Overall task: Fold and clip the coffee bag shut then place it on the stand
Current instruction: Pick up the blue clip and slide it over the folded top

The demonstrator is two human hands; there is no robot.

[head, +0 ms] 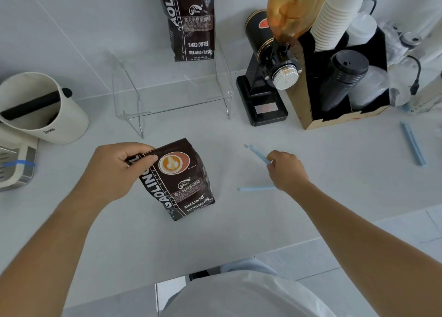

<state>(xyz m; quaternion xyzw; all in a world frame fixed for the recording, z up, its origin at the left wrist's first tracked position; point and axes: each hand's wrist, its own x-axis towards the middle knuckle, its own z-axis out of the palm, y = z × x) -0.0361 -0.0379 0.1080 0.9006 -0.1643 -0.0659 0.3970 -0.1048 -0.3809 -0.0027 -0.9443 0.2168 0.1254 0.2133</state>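
Observation:
A dark brown coffee bag stands upright on the white counter, its top folded down. My left hand pinches that folded top at the bag's upper left corner. My right hand, to the bag's right, holds a light blue sealing clip spread open in a V; one arm points up-left past my fingers, the other arm sticks out left below my hand. A clear acrylic stand sits behind the bag.
A second coffee bag rests at the back of the stand. A black grinder and a box of cups are to the right. A white knock box sits left. Another blue clip lies far right.

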